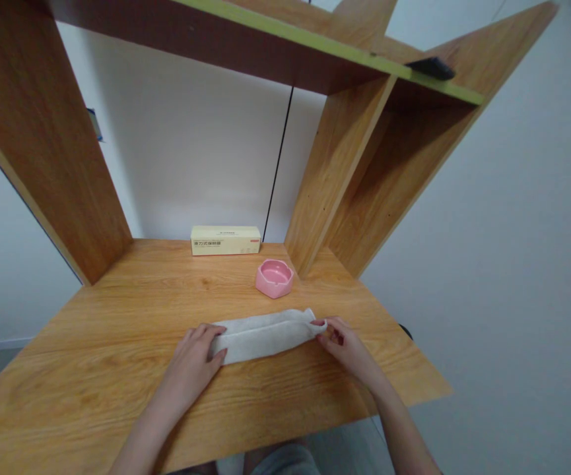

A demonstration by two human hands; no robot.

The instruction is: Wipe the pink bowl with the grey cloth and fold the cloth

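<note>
A long strip of folded white cloth (265, 336) lies across the wooden table, near its front. At the strip's left end is my left hand (197, 353), its thumb and fingers apart and resting on the cloth's end. My right hand (342, 343) pinches the right end, where a corner of the cloth is lifted and slightly open. Just behind the cloth stands a pink ashtray (274, 278) with angled sides.
A pale yellow box (226, 241) with printed writing stands at the table's back edge. Wooden uprights (339, 165) rise at the back right and left, carrying a shelf (265, 53) overhead. A dark object (432, 68) sits on the shelf's right part.
</note>
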